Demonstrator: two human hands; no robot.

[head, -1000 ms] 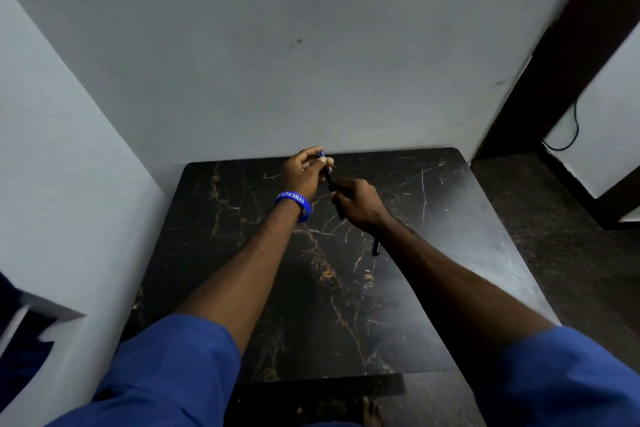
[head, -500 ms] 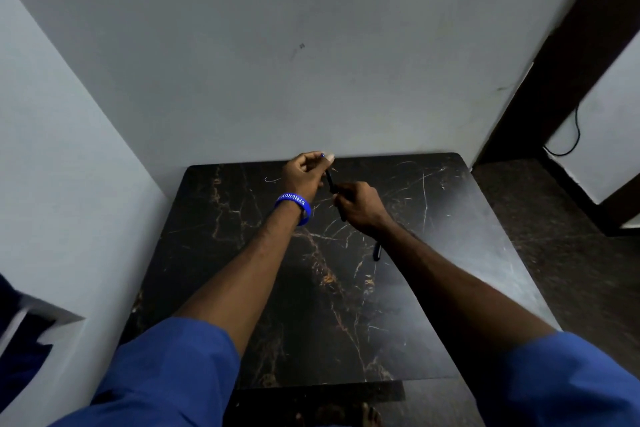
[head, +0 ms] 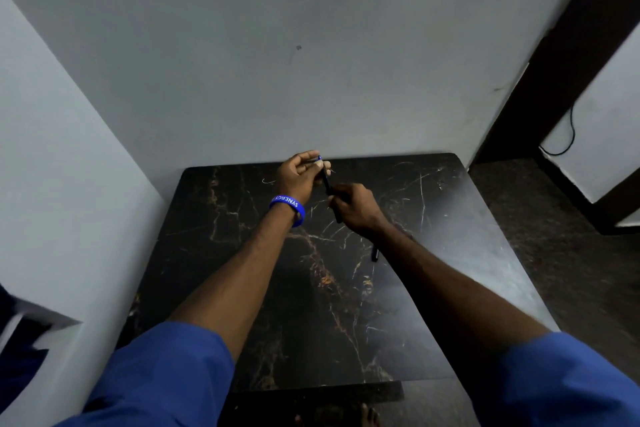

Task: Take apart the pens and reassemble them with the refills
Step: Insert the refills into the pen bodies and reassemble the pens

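Both hands meet above the far part of the black marble table [head: 450, 253]. My left hand [head: 299, 175], with a blue wristband, pinches the upper end of a dark pen [head: 327, 184]; a small blue tip shows between its fingers. My right hand [head: 353, 206] grips the same pen lower down, and the pen's lower end pokes out beneath it. A second dark pen part [head: 374, 254] lies on the table just beside my right forearm, partly hidden by it.
A grey wall stands directly behind the table and another closes the left side. A thin pale wire-like piece [head: 268, 181] lies on the table left of my left hand. A dark doorframe and floor are to the right.
Both hands stay on the pen with only small finger shifts. The camera has tilted slightly, so the hands sit a little lower in view.
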